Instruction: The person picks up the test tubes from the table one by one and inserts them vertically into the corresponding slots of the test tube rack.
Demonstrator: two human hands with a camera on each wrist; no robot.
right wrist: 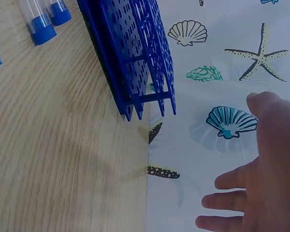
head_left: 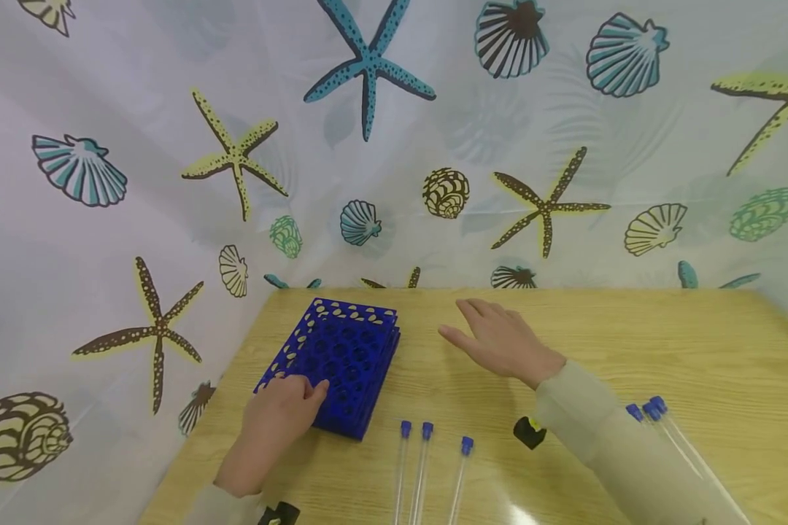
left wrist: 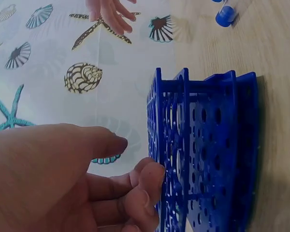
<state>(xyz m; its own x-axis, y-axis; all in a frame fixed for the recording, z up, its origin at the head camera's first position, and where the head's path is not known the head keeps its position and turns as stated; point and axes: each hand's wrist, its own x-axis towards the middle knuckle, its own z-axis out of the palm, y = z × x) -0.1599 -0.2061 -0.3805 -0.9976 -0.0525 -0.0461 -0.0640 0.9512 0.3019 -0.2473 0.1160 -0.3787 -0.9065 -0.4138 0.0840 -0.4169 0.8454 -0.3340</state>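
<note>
A blue plastic test tube rack, with several perforated tiers, stands on the table at the left. My left hand is over its near left corner. In the left wrist view the fingers bend loosely, their tips right at the rack's upper tier, while the thumb stays apart from them. Nothing shows between thumb and fingers. To the right of the rack, my right hand is held above the table, palm down. Its fingers are extended and spread, and it holds nothing.
Three clear tubes with blue caps lie in front of the rack. More blue-capped tubes lie at the right, partly behind my right sleeve. A curtain printed with shells and starfish hangs along the table's far and left edges.
</note>
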